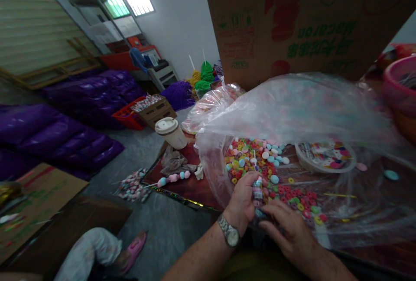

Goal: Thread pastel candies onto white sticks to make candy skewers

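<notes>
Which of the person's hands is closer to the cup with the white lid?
Left. The left hand is nearer the wearer and to the right of the cup; the right hand is farther right, beyond the left.

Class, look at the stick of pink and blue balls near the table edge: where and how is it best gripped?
Probably by the bare end of the stick, pinched from the left: that end is thin, carries no balls and appears to jut past the edge of the table, while a bag lies beyond the balls.
</notes>
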The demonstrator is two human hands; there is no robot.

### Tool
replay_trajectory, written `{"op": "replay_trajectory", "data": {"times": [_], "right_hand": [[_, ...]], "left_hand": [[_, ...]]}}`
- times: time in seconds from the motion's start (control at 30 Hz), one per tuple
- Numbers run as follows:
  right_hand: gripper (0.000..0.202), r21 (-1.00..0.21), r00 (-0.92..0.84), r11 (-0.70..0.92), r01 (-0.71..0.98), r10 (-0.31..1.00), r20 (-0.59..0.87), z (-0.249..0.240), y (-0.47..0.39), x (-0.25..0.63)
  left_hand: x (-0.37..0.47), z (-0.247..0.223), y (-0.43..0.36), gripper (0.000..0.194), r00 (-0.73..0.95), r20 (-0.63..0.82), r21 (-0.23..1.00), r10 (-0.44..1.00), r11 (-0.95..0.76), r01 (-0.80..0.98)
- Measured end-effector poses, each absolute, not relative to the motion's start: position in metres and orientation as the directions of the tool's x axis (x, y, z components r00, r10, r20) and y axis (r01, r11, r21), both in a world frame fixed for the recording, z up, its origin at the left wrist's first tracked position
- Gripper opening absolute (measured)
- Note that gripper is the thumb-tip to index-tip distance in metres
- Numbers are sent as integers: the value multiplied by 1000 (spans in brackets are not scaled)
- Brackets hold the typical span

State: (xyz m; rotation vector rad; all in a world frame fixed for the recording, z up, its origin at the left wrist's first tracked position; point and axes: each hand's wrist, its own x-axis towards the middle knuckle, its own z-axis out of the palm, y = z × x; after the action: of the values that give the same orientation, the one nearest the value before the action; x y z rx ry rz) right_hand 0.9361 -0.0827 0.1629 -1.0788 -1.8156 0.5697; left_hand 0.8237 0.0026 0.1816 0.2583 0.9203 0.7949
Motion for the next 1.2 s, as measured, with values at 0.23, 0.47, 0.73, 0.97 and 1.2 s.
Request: {"op": "replay_trajectory", "data": {"times": [0.23,0.47,0.73,0.97,1.2], "right_hand": [[10,-929,2,308,207,949,315,202,-77,968],[34,-997,-100,73,0,992,73,192,-61,956],[28,-962,39,-28,271,999,-18,170,-47,953],[22,-894,102,30,448,991,85,164,-51,951],[22,-916,-240,244,318,956,171,185,-65,967]], "left_hand": [[817,191,-4,23,379,-428,783,821,546,-298],[823,195,-7,12,347,-300,922,889,364,-135],[819,183,-10,14,431,-320,933,844,359,-11],[817,184,-14,24,449,-252,951,857,304,-48],[806,180,-13,25,701,-410,762,584,641,-89]]}}
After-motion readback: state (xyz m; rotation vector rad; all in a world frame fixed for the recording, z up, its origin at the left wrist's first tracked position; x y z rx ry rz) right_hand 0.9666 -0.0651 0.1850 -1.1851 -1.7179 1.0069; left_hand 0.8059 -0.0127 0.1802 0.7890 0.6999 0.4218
